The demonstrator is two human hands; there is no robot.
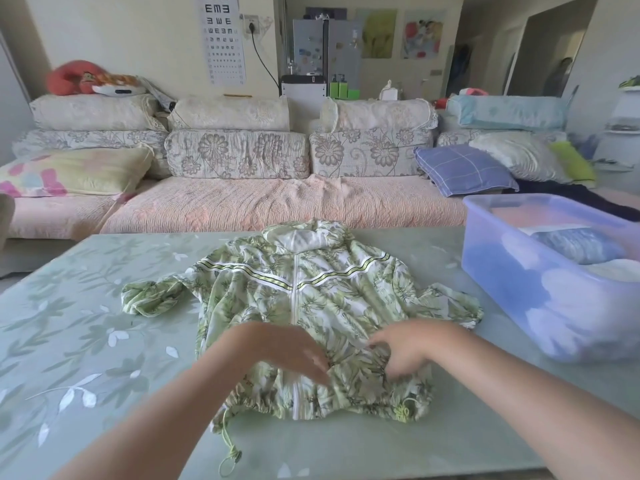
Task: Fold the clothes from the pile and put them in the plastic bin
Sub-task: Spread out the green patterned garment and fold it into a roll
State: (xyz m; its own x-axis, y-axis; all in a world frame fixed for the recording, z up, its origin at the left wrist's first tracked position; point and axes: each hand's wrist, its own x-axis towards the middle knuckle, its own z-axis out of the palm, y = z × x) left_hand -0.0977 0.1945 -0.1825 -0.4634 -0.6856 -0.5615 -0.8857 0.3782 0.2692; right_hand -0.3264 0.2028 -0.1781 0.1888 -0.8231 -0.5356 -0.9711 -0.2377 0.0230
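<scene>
The light green leaf-print zip jacket [311,292] lies flat on the pale green flowery surface [86,323], sleeves out, so it is not folded yet. The left hand [277,348] rests on its bottom part with loose, straight fingers [317,365], while the right hand [412,348] bends down into the cloth; I cannot tell if it pinches. The see-through blue plastic bin [554,306] nearby already holds folded clothes [581,244], so some work looks done.

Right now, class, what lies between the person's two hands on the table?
In the head view, only the green leaf-print jacket lies between the left hand and the right hand.
</scene>
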